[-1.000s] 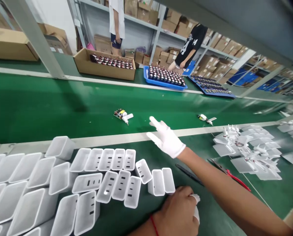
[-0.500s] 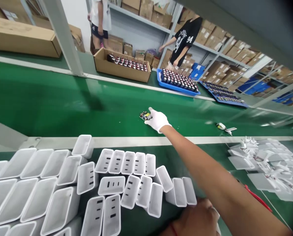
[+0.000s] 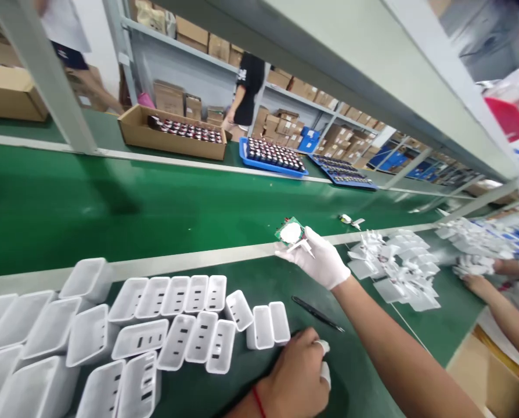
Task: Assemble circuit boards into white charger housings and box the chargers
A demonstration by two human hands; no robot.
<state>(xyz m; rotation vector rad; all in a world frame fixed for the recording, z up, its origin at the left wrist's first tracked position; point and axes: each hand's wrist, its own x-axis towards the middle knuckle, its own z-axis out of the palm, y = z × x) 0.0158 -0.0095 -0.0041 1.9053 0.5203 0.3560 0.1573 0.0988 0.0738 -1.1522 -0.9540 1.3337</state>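
Far left: white tubs (image 3: 50, 325) bunched on the bench, open side up, dark slots in some. Behind them on the far ledge, an open carton (image 3: 172, 142) holds rows of small dark parts with red and white tops. Slotted tubs (image 3: 202, 337) continue mid-bench. Left hand (image 3: 296, 371) rests just beside the last pair, fingers curled under; can't tell if they grip anything. Blue tray (image 3: 272, 169) on the ledge is packed with similar parts. Circuit board (image 3: 291, 232), white disc on it, sits above the bench's far edge, pinched between thumb and fingers of the gloved right hand (image 3: 320, 262). Tweezers (image 3: 317, 313) lie nearby. Farther right, a second blue tray (image 3: 355, 185) carries rows of small parts.
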